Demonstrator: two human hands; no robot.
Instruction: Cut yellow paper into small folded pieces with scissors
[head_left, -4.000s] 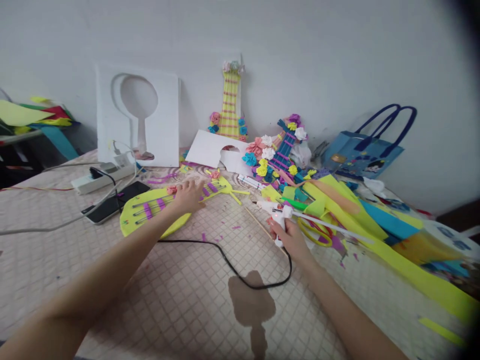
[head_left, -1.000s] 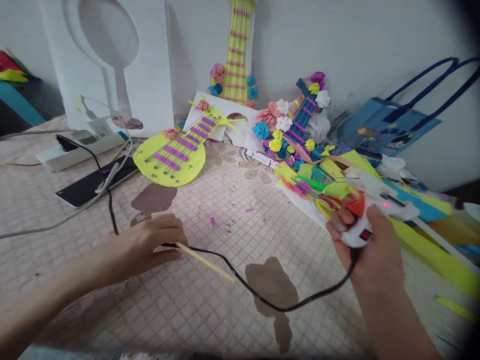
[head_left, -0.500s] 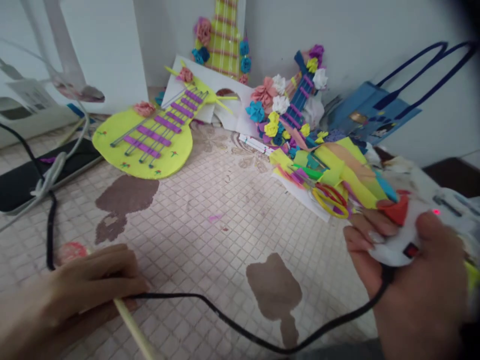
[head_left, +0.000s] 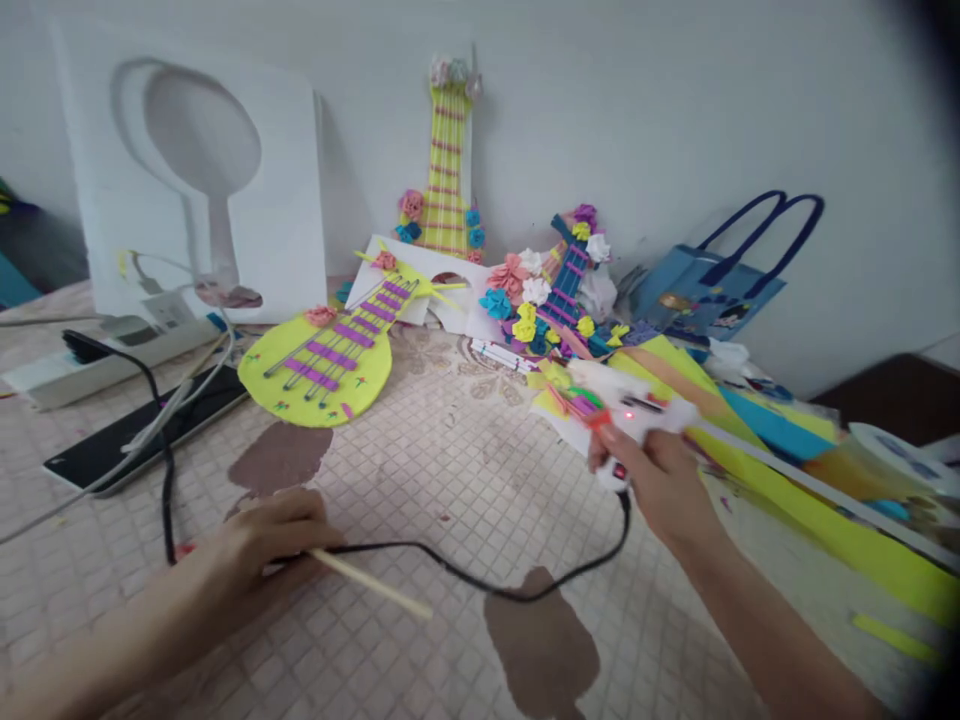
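- The left hand (head_left: 274,550), low over the tabletop's (head_left: 405,470) near left part, has its fingers curled around a wooden stick (head_left: 375,583), whose free end points toward the near edge.
- The right hand (head_left: 664,485) grips a white glue gun (head_left: 654,410), fingers wrapped around the handle by its red trigger; a long white glue stick (head_left: 810,475) runs from the gun's rear toward the right edge.
- A black cord (head_left: 465,577) loops from the gun's handle to the left hand; whether the fingers pinch it, one cannot tell.
- The yellow paper guitar (head_left: 315,370) with purple bands lies left of the tabletop's middle, its neck toward the far edge, apart from both hands.
- A black phone (head_left: 150,430) and a white power strip (head_left: 112,362) lie by the left edge.
- A flower-trimmed blue guitar (head_left: 568,285) and a blue bag (head_left: 694,290) stand along the far edge.
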